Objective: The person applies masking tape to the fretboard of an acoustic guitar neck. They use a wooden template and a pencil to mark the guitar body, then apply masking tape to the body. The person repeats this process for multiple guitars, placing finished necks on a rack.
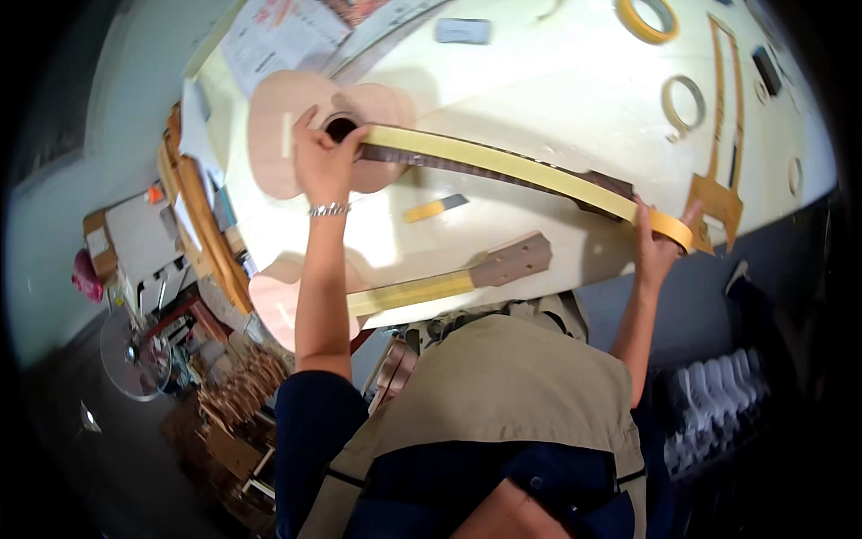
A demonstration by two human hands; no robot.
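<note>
A big pale surface holds everything here. On it lies a small guitar with a light wooden body near the left edge and a long dark neck that runs off to the right, toward the near right edge. A long strip of yellow tape is stretched along that neck, so the tape and the neck point the same way, left to right and a little downhill. The left hand sits at the body end, by the round sound hole, and its fingers press down together on the start of the tape. The right hand is far off at the other end, near the head of the guitar, and its fingers are closed around the tape roll, holding the strip tight. So the tape is held between both hands, one at each end. A second small guitar lies nearer the person, along the near edge, and its neck already has yellow tape on it. Its body hangs over the left end of that edge. Between the two guitars lies a small yellow tool. At the far right corner there are more tape rings and a thin brown wooden frame.
</note>
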